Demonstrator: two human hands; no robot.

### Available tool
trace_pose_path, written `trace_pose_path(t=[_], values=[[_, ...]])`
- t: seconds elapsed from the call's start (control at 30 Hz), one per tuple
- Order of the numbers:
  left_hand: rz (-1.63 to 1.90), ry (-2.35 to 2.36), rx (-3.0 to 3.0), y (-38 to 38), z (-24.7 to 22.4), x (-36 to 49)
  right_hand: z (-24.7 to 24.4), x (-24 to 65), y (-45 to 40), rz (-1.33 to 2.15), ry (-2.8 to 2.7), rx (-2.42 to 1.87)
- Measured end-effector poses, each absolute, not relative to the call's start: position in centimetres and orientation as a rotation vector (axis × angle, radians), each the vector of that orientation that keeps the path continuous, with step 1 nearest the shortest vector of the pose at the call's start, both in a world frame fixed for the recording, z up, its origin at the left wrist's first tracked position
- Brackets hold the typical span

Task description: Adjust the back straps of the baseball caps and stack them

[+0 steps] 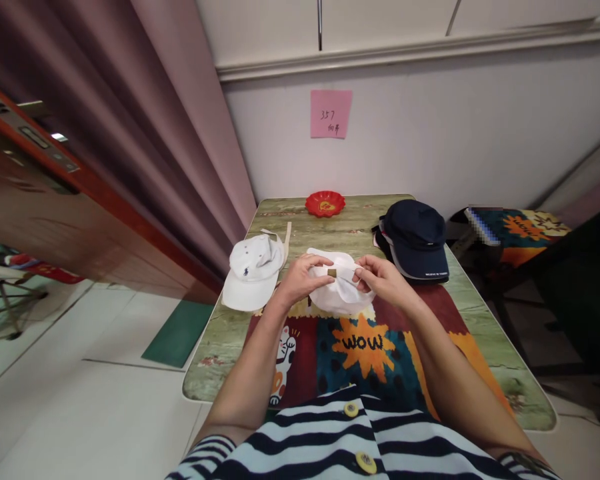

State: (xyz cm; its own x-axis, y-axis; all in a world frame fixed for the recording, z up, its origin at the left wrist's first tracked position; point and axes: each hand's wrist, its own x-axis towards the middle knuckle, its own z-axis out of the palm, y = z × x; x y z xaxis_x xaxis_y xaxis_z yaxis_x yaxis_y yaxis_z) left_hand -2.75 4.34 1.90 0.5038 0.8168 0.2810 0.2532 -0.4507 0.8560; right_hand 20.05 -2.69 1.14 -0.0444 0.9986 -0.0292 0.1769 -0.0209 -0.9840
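Between my hands is a white baseball cap (343, 298), with its back strap and a small brass-coloured buckle (332, 273) turned toward me. My left hand (304, 275) pinches the strap beside the buckle. On the other side, my right hand (380, 277) grips the strap with thumb and fingers. A second white cap (253, 267) with a small dark logo lies to the left, its strap sticking out loose behind it. To the right sit dark navy caps (416, 233), seemingly stacked.
A red scalloped dish (325, 204) stands at the back of the green wood-patterned table (220, 360). Under my hands lies a colourful printed mat (365, 347). A pink note (331, 114) is on the wall, and a patterned stool (525, 230) stands right of the table.
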Motion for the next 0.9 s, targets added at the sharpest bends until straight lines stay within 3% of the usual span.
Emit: trace_pose_path(t=[0.47,0.7,0.9], values=[[1.022,1.042,2.623,3.9,1.9,-2.8,1.4,17.8,-2.6,0.942,-1.487,-1.437],[1.226,1.017,2.093,3.1,0.3,-2.7,1.1,17.0,-2.4,0.892,-1.479,-1.459],[1.163,0.929,1.567,3.5,-1.6,-2.8,0.6,16.3,-2.2,0.804,-1.405,-1.413]])
